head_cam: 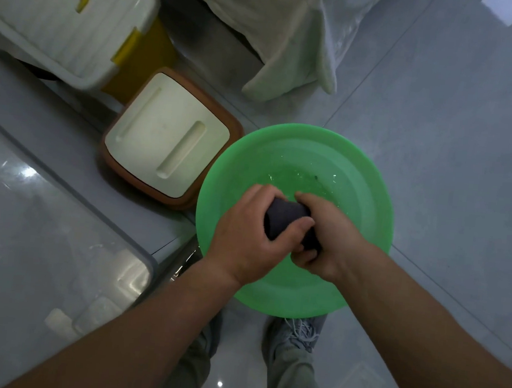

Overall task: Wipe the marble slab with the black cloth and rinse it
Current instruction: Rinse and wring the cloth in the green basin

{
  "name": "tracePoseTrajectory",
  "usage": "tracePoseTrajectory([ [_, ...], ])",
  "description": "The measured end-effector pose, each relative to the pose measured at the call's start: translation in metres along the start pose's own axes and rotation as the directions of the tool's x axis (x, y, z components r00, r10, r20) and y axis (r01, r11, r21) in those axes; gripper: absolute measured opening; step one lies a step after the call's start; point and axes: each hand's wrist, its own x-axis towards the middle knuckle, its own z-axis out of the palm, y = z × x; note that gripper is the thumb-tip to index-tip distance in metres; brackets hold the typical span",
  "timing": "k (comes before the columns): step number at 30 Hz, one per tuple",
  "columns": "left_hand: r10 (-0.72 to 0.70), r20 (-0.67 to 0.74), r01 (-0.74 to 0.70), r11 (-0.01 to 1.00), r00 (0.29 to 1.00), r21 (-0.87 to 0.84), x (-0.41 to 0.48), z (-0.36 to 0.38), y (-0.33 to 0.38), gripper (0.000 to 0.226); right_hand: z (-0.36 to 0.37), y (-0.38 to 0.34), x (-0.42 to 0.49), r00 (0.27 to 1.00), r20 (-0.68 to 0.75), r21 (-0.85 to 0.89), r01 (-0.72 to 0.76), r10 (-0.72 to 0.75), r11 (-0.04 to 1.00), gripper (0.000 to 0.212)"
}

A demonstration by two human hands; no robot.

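**Hands.** Both hands grip the black cloth and are pressed close together, touching at the fingers.
- The left hand is curled round the near-left part of the cloth, with its thumb lying across the top.
- The right hand is curled round the far-right part, with its fingers wrapped under the fabric.

**Task item.** The cloth is bunched into a short, thick roll between the two hands. Only a dark band of it shows between them. It is held above the green basin, over the near-centre of the bowl. Whether it touches the water cannot be told.

**Basin.** The basin is round and stands on the grey tiled floor. Shallow water lies in its bottom, with small glints on the surface.

**Surroundings.**
- A glossy grey surface with a raised edge fills the left side, just beside the basin.
- A brown container with a cream lid sits just to the left of the basin, touching or nearly touching its rim.
- A white ribbed box with a yellow handle stands behind that container.
- White fabric hangs down at the top.
- A grey shoe shows below the basin's near rim.
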Motion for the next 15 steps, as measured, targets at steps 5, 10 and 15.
tracePoseTrajectory([
  [5,-0.214,-0.107,0.215,0.977,0.971,-0.003,0.004,0.008,0.013,0.048,0.015,0.012,-0.003,0.977,-0.119,-0.118,0.16,-0.174,0.98,0.037],
  [10,-0.466,0.008,0.462,0.873,0.885,-0.156,0.016,0.014,0.02,0.047,0.017,0.019,0.008,0.843,-0.262,-0.231,0.417,-0.469,0.879,0.028],
  [15,-0.579,0.113,0.588,0.771,0.807,-0.245,0.02,0.019,0.014,0.044,0.007,0.026,0.013,0.641,-0.173,-0.498,0.598,-0.748,0.628,0.043],
])
